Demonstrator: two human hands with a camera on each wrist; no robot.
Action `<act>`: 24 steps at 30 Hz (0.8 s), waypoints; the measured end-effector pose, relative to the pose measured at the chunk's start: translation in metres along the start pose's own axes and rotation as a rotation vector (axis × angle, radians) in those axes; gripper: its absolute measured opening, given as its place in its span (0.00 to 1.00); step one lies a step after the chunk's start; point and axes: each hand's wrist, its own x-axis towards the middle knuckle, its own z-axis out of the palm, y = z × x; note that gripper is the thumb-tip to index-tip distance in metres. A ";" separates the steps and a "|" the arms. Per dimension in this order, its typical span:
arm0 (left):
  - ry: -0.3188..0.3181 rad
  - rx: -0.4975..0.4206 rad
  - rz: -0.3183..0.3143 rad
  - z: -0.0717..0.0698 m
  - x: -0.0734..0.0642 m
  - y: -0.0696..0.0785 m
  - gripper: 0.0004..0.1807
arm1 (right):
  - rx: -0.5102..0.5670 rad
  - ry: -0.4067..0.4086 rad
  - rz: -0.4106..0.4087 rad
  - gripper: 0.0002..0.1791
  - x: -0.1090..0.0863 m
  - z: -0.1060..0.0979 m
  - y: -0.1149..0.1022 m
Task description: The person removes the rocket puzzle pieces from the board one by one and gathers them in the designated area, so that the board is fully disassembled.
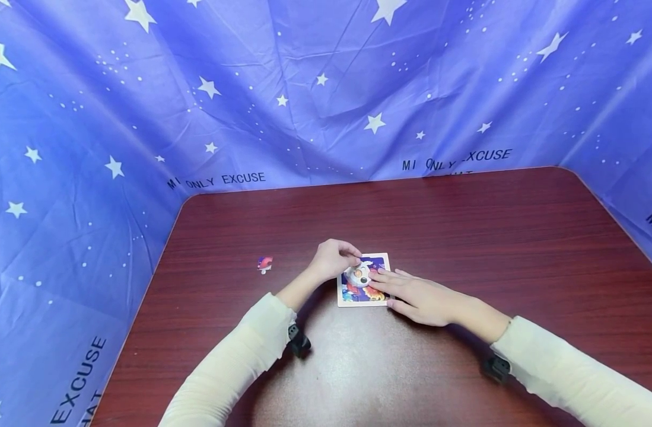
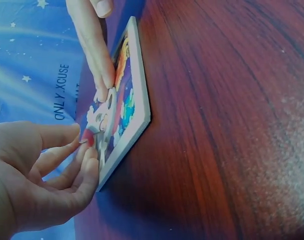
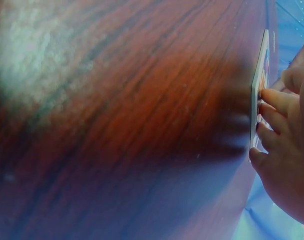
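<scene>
head view puts the framed picture board (image 1: 360, 304) near the middle of the desk (image 1: 464, 219), lying flat, its pale rim well apart from the far, left and right edges of the wood, so there is wide room on both sides and beyond it. a loose puzzle piece (image 1: 264, 265), red, purple and white, lies to the left of the board, apart from it, with a stretch of dark wood between. the left hand (image 1: 333, 259) bends over the board's far left corner, thumb and fingers pinching a small red piece (image 2: 89, 137) at the picture's surface. the right hand (image 1: 419, 298) is released, fingers straight and resting across the board's right side, thumb at the near right corner. the near rim and most of the left rim show; the right rim is partly under the fingers, and the far left corner hides behind the left hand. whether the red piece touches the picture is hard to make out. both pale sleeves (image 1: 240, 350) are cut off at the lower edge and right side. blue starry cloth (image 1: 304, 124) hangs at the desk's far edge and along both sides, some lettering lost in folds.
</scene>
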 end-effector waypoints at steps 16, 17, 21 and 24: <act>0.039 -0.043 0.028 0.004 0.006 -0.008 0.03 | -0.001 -0.017 0.020 0.26 0.002 -0.001 -0.001; 0.039 -0.046 0.027 0.004 0.007 -0.009 0.03 | 0.000 -0.015 0.020 0.26 0.002 -0.001 -0.001; 0.045 -0.047 0.028 0.004 0.008 -0.011 0.04 | -0.006 -0.004 0.012 0.26 0.003 -0.001 -0.002; 0.058 -0.061 0.014 0.004 0.007 -0.011 0.04 | -0.012 -0.005 0.008 0.26 0.004 -0.001 -0.002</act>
